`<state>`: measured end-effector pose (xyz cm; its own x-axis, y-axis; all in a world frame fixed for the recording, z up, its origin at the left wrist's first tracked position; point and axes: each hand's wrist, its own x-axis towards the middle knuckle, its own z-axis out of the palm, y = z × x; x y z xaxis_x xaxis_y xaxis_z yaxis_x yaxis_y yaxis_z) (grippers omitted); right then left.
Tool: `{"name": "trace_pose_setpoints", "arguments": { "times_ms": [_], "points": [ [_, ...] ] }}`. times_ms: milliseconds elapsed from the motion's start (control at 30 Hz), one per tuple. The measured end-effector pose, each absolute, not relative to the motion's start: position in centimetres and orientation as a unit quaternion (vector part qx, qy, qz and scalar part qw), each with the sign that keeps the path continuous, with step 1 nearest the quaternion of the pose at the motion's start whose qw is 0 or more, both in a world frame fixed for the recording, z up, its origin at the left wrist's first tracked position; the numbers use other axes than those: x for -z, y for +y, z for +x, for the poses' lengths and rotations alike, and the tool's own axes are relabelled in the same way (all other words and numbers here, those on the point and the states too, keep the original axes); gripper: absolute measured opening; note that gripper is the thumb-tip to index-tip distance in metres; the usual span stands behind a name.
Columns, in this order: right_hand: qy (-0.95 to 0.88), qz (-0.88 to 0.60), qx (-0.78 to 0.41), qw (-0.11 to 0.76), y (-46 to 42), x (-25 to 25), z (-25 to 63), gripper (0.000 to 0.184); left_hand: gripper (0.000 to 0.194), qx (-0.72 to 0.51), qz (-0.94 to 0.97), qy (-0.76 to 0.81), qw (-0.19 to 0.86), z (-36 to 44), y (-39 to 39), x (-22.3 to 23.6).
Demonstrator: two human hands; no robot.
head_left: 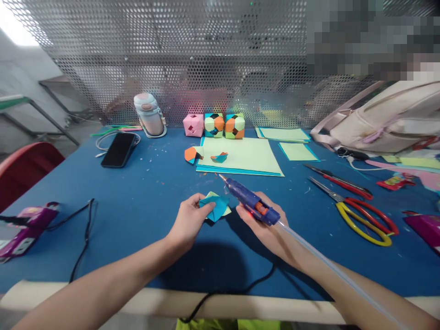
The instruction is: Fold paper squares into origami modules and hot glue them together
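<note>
Folded paper [216,210] — the little blue and pale green piece — is pinched between the thumb and fingers of your left hand [189,220], just above the near middle of the blue table [147,188]. Your right hand [263,233] has its fingers wrapped around a dark blue glue gun [242,192], with the nozzle angled toward the far left, close to the folded piece but apart from it. A long clear glue stick [309,245] pokes out the back, trailing over your right forearm.

Past your hands there's a stack of pale green and blue sheets [240,149], with an orange-and-blue piece [190,155] at its left edge and a small curled piece [220,157] on top. Three paper cubes sit in a row behind — a pink one [193,125] on the left, two multicolored ones [234,126] beside it. Over on your right lie scissors [343,220] with red and yellow handles; far left, a phone [118,150] and a bottle [150,117].
</note>
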<state>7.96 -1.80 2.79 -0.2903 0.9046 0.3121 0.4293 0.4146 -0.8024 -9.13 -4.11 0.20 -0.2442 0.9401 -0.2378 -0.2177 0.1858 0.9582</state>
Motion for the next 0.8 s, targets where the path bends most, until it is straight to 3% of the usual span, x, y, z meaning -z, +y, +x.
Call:
{"name": "trace_pose_setpoints", "arguments": {
  "times_ms": [367,800],
  "points": [
    [-0.867,-0.303,-0.203,0.339,-2.0,-1.6,8.5,0.013,0.018,-0.568,0.338,0.559,0.500,-9.6,-3.6,0.4],
    [-0.867,-0.329,-0.182,0.327,-1.9,-1.3,8.6,0.014,0.019,-0.556,0.360,0.585,0.469,-9.5,-3.7,0.1]
  ]
}}
